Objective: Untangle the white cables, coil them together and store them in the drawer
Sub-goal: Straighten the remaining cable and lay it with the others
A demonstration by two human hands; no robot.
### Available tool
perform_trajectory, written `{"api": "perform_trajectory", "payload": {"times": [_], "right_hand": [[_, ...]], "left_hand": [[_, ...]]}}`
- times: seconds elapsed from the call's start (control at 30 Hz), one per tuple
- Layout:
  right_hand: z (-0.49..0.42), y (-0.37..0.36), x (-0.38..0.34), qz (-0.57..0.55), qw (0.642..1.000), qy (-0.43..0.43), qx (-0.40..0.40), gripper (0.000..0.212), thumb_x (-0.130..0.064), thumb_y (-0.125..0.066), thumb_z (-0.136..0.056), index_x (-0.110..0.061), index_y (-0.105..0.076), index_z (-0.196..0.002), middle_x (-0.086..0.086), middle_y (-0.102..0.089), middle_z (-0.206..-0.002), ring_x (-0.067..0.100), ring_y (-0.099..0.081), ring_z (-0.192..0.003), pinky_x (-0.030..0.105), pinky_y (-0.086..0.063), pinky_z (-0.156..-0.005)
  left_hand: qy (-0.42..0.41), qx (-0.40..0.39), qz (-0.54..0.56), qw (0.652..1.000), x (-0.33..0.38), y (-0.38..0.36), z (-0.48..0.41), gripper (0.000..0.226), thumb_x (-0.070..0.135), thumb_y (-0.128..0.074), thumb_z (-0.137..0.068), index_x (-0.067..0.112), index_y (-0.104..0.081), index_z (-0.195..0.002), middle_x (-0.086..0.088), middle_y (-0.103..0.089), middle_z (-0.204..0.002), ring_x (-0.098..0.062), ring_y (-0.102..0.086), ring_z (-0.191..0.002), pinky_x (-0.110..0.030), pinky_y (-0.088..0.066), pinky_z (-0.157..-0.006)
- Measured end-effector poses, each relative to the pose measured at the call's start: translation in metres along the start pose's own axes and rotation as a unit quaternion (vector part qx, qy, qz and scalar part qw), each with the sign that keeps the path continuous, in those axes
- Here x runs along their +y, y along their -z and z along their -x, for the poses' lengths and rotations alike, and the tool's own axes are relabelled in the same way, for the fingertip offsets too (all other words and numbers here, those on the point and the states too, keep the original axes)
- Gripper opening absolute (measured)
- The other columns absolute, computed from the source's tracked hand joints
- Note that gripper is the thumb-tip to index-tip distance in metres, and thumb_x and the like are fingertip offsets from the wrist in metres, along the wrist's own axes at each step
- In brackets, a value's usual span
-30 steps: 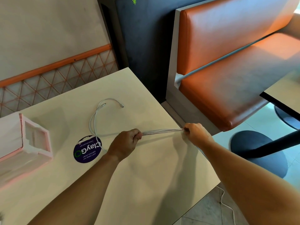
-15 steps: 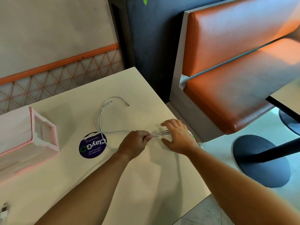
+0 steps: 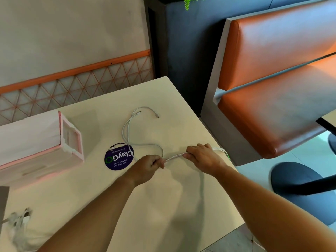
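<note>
The left hand [image 3: 149, 164] is clenched round the white cables [image 3: 174, 157], and the right hand [image 3: 201, 157], just beside it, grips the same bundle near the right edge of the table [image 3: 163, 206]; from the left fist the strands loop away over a round purple ClayGo sticker [image 3: 119, 158] and end loose. The pink drawer box [image 3: 45, 142] lies well apart at the left, its inside too pale to make out. A blurred white tangle [image 3: 20, 218] sits at the near-left corner, and an orange bench [image 3: 272, 106] stands beyond the table

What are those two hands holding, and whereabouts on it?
The white cables, bunched together, mid-length: left hand and right hand each grip the bundle; plug ends lie free.
</note>
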State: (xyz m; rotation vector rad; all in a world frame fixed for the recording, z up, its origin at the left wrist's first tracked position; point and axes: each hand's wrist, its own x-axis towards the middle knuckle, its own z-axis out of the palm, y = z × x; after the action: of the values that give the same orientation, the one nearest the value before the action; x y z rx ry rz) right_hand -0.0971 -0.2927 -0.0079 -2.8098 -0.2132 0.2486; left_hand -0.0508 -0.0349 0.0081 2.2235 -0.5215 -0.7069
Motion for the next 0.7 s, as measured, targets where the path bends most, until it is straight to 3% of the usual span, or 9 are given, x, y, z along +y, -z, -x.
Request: {"api": "perform_trajectory", "payload": {"times": [0.1, 0.23, 0.37, 0.47, 0.57, 0.63, 0.7], "right_hand": [[-0.003, -0.002, -0.001, 0.005, 1.000, -0.003, -0.002, 0.038, -0.051, -0.031, -0.104, -0.024, -0.056, -0.095, -0.017, -0.047, -0.082, 0.019, -0.050, -0.091, 0.038, -0.035, -0.085], [-0.002, -0.006, 0.001, 0.028, 1.000, -0.005, -0.004, 0.036, -0.051, -0.030, -0.104, -0.028, -0.056, -0.097, -0.013, -0.060, -0.089, 0.019, -0.052, -0.094, 0.039, -0.036, -0.087], [-0.006, -0.007, -0.012, 0.044, 0.999, -0.024, -0.013, 0.031, -0.045, -0.038, -0.103, -0.030, -0.063, -0.112, -0.008, -0.066, -0.102, 0.019, -0.054, -0.102, 0.038, -0.034, -0.095], [-0.015, -0.005, -0.039, 0.024, 0.999, -0.004, -0.025, 0.026, -0.029, -0.047, -0.096, -0.029, -0.061, -0.118, -0.007, -0.065, -0.109, 0.020, -0.057, -0.106, 0.038, -0.038, -0.098], [-0.027, -0.007, -0.075, -0.039, 0.997, 0.042, -0.056, 0.036, -0.015, -0.048, -0.088, -0.028, -0.059, -0.120, -0.007, -0.062, -0.116, 0.020, -0.058, -0.107, 0.037, -0.044, -0.092], [-0.032, -0.010, -0.098, -0.060, 0.993, 0.071, -0.076, 0.034, -0.015, -0.047, -0.090, -0.025, -0.060, -0.120, -0.004, -0.063, -0.119, 0.019, -0.058, -0.107, 0.037, -0.046, -0.091], [-0.035, -0.015, -0.112, -0.068, 0.989, 0.096, -0.087, 0.025, -0.021, -0.044, -0.097, -0.024, -0.061, -0.116, -0.003, -0.065, -0.113, 0.021, -0.061, -0.102, 0.040, -0.048, -0.088]], "left_hand": [[0.021, 0.010, 0.008, 1.000, -0.017, 0.010, 0.016, 0.025, 0.038, -0.052, -0.101, 0.027, -0.069, -0.086, 0.018, -0.059, -0.066, 0.001, -0.052, -0.062, -0.024, -0.042, -0.065], [0.033, 0.023, 0.022, 0.999, -0.035, 0.019, 0.031, 0.022, 0.031, -0.055, -0.101, 0.023, -0.073, -0.092, 0.030, -0.064, -0.073, 0.011, -0.058, -0.074, -0.016, -0.041, -0.071], [0.018, 0.053, 0.007, 0.998, -0.039, 0.016, 0.034, 0.023, 0.027, -0.055, -0.101, 0.023, -0.075, -0.091, 0.019, -0.070, -0.091, 0.006, -0.062, -0.089, -0.015, -0.044, -0.081], [0.015, 0.072, -0.005, 0.997, -0.039, 0.013, 0.035, 0.023, 0.029, -0.055, -0.100, 0.022, -0.074, -0.091, 0.016, -0.070, -0.089, 0.004, -0.061, -0.084, -0.016, -0.044, -0.076], [0.011, 0.069, -0.004, 0.998, -0.040, 0.011, 0.036, 0.022, 0.033, -0.056, -0.099, 0.026, -0.073, -0.087, 0.004, -0.071, -0.080, -0.014, -0.064, -0.075, -0.031, -0.048, -0.072], [0.008, 0.071, 0.006, 0.997, -0.042, 0.011, 0.035, 0.023, 0.033, -0.056, -0.099, 0.027, -0.072, -0.085, 0.000, -0.070, -0.075, -0.019, -0.062, -0.069, -0.034, -0.049, -0.070], [0.003, 0.079, 0.018, 0.997, -0.044, 0.013, 0.036, 0.024, 0.034, -0.056, -0.099, 0.023, -0.075, -0.089, 0.002, -0.073, -0.081, -0.016, -0.066, -0.076, -0.035, -0.051, -0.075]]}}
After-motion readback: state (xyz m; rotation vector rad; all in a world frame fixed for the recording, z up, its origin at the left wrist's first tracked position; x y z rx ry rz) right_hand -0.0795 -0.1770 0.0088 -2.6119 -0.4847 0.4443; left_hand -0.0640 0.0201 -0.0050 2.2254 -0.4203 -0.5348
